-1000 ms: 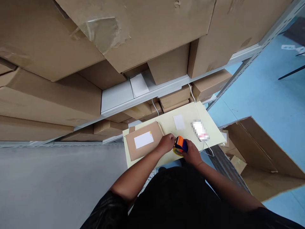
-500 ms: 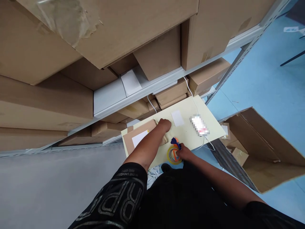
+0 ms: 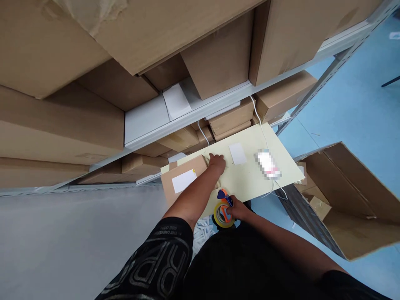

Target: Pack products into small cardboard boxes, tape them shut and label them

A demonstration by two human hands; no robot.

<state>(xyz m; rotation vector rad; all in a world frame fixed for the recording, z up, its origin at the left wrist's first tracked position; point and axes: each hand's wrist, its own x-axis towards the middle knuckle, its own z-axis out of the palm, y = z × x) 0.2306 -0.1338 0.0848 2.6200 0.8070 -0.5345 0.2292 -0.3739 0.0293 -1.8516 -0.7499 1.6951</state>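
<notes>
A cardboard box point(image 3: 168, 183) with a white label point(image 3: 184, 181) lies on the left part of a pale yellow tabletop. My left hand point(image 3: 218, 163) rests at the box's right end, fingers apart, over what looks like its folded flaps. That forearm covers part of the box, so the contact is partly hidden. Closed round the handle of an orange and blue tape dispenser point(image 3: 224, 210), my right hand point(image 3: 238, 208) is near the table's front edge. A roll of yellowish clear tape is mounted on the dispenser.
On the table lie a white paper slip point(image 3: 237, 153) and a blurred-out phone-like device point(image 3: 268, 164) with a white cable. Shelves full of cartons point(image 3: 218, 54) rise ahead. At right stands a large open carton point(image 3: 359, 208); white scraps point(image 3: 201, 233) are below the table.
My right hand has brought the tape dispenser left and slightly down. My left hand's fingers have spread from a more closed shape, still at the box's end. The camera view has shifted slightly.
</notes>
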